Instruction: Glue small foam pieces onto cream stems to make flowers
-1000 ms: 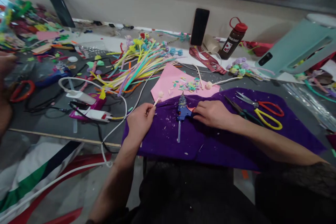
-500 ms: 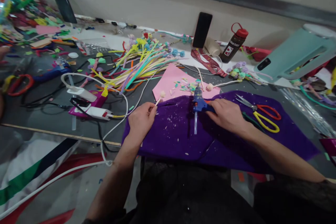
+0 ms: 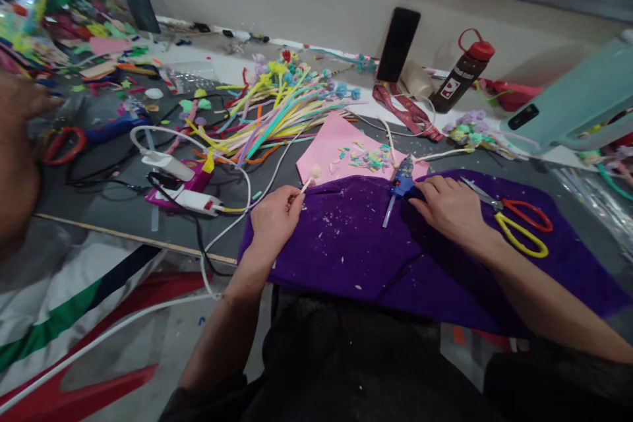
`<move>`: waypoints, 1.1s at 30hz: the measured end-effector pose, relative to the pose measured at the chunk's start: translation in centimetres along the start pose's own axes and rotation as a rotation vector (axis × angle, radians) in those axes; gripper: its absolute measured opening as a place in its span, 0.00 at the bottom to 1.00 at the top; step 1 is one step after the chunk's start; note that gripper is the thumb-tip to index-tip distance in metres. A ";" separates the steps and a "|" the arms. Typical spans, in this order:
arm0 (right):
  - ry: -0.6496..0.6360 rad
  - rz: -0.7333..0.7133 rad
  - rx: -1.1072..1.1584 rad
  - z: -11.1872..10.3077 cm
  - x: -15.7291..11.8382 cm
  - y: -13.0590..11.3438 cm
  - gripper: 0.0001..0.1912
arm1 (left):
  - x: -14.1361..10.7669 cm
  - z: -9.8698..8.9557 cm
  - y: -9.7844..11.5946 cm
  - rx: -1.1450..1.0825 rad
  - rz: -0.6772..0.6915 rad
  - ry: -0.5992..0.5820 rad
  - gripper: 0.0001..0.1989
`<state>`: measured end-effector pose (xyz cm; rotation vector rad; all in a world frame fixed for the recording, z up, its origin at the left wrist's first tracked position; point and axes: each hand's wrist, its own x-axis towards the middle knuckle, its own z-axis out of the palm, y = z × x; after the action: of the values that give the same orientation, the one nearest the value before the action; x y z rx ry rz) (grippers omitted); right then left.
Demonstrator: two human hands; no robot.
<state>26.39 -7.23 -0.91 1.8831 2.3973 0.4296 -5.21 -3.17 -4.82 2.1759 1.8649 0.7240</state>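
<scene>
My left hand (image 3: pixel 275 216) pinches a cream fuzzy stem (image 3: pixel 307 184) with a small round cream tip, which reaches over the near edge of a pink sheet (image 3: pixel 326 140). On the right, my right hand (image 3: pixel 450 208) is closed at the handle of a blue hot glue gun (image 3: pixel 403 183); the handle is mostly hidden by the fingers. A clear glue stick (image 3: pixel 389 211) juts from the gun's back end toward me. Small pastel clippings (image 3: pixel 368 155) lie on the pink sheet. Under both hands spreads a purple cloth (image 3: pixel 336 244) dotted with white bits.
Scissors (image 3: pixel 524 217) with red and yellow handles rest on the cloth at right. Fuzzy stems (image 3: pixel 277 119) are heaped behind. A magenta power strip (image 3: pixel 190 188) with cables sits at left. Behind stand a phone (image 3: pixel 398 45) and a bottle (image 3: pixel 462 76). Another person's arm (image 3: pixel 17 145) enters at left.
The view has shifted, moving the scene rightward. The glue gun and my right hand have moved slightly away from me, and the gun has tilted. Another person's arm has come farther in at left.
</scene>
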 end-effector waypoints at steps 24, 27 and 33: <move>-0.166 -0.403 0.649 -0.7 7.5 -8.2 0.08 | -0.2 -0.2 -0.6 -0.107 -0.048 0.007 0.12; -0.149 -0.503 0.575 -0.3 6.3 -10.8 0.08 | -0.3 -0.3 -0.5 -0.114 -0.040 0.013 0.12; -0.023 -0.626 0.294 0.8 6.0 -12.6 0.13 | -0.4 -0.3 -0.6 -0.106 -0.029 0.020 0.12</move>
<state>13.18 -3.98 -4.12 1.0814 2.9646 0.0078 -5.91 -3.54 -4.91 2.0804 1.8197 0.8220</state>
